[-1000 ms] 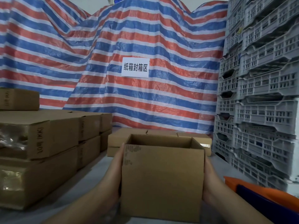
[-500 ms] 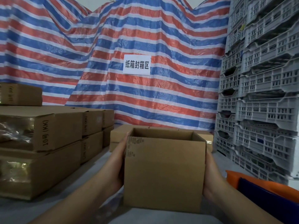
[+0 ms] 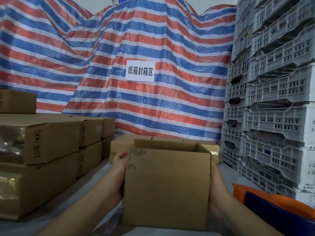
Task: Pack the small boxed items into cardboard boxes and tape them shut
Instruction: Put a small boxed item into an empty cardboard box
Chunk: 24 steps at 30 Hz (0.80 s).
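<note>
At your far left, stacks of closed brown cardboard cartons (image 3: 39, 143) sit on the pale work surface (image 3: 95, 183), two layers high, with one more small carton on top at the frame's edge. Their end faces carry printed "(KK)" markings, and clear tape glints on the nearest ones.

Your left hand (image 3: 117, 174) lies flat against the left side wall of the open-topped plain brown cardboard box (image 3: 167, 186), fingers straight and pointing away from you, the fingertips reaching up near the box's top edge. You hold this box upright directly in front of you, at the centre of the view, its top open. From this angle you cannot see whether anything lies inside, nor whether its base touches the surface.

Just behind it, low flat brown cartons (image 3: 119, 144) rest on the surface. Above them, a red, white and blue striped tarpaulin (image 3: 136, 40) hangs as a backdrop, with a white paper sign bearing black Chinese characters (image 3: 140, 71) fixed to it.

Your right hand (image 3: 215, 188) presses against the box's right wall, mostly hidden behind the corner, so you cannot tell how its fingers lie.

To the right, grey slotted plastic crates (image 3: 272, 99) are stacked high. At the lower right corner sits an orange and dark blue plastic object (image 3: 272, 206), only partly in view.
</note>
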Available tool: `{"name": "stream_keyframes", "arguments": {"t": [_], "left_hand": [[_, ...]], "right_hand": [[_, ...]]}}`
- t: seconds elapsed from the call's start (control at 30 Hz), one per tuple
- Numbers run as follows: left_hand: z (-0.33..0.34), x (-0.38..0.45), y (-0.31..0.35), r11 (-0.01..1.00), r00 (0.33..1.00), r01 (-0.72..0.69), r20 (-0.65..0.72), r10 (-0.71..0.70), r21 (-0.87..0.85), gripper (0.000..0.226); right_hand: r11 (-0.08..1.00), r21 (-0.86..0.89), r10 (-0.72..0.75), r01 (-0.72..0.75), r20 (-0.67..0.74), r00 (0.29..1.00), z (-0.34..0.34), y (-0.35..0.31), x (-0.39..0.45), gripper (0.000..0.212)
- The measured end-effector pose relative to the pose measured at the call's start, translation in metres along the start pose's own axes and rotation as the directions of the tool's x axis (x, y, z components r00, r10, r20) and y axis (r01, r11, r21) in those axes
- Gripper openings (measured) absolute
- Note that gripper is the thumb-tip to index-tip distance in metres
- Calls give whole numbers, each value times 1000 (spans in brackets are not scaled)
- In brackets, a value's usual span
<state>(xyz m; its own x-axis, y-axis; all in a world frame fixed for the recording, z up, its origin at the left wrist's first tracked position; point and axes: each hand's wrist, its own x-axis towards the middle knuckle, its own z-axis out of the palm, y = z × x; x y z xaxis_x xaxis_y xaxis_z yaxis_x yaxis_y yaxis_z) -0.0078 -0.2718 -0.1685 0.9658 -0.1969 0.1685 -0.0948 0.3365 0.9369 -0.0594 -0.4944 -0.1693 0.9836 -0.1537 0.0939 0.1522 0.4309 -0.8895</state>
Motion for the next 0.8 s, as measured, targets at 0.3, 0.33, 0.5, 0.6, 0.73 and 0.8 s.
{"name": "stream_keyframes", "arguments": {"t": [0.3,0.33,0.5,0.6,0.73,0.8], "left_hand": [[3,-2,12,999,998,-41,45,39,36,21],[1,1,11,999,998,-23,63,20,41,28],[2,2,12,997,995,-26,98,19,67,40],[2,-2,11,998,994,-46,96,41,49,39],[5,-4,13,999,995,-38,99,34,37,44],[4,-5,14,998,991,-39,126,34,41,45]], "right_hand": [[995,97,19,-24,52,998,-1,-5,4,64],[995,90,30,-35,58,998,0,-6,2,64],[998,62,25,-28,47,999,0,-8,3,64],[996,65,58,-61,54,997,-2,-8,3,67],[1000,-9,-10,10,65,998,-3,-13,6,57],[999,-25,-25,27,81,996,-2,-17,5,53]]}}
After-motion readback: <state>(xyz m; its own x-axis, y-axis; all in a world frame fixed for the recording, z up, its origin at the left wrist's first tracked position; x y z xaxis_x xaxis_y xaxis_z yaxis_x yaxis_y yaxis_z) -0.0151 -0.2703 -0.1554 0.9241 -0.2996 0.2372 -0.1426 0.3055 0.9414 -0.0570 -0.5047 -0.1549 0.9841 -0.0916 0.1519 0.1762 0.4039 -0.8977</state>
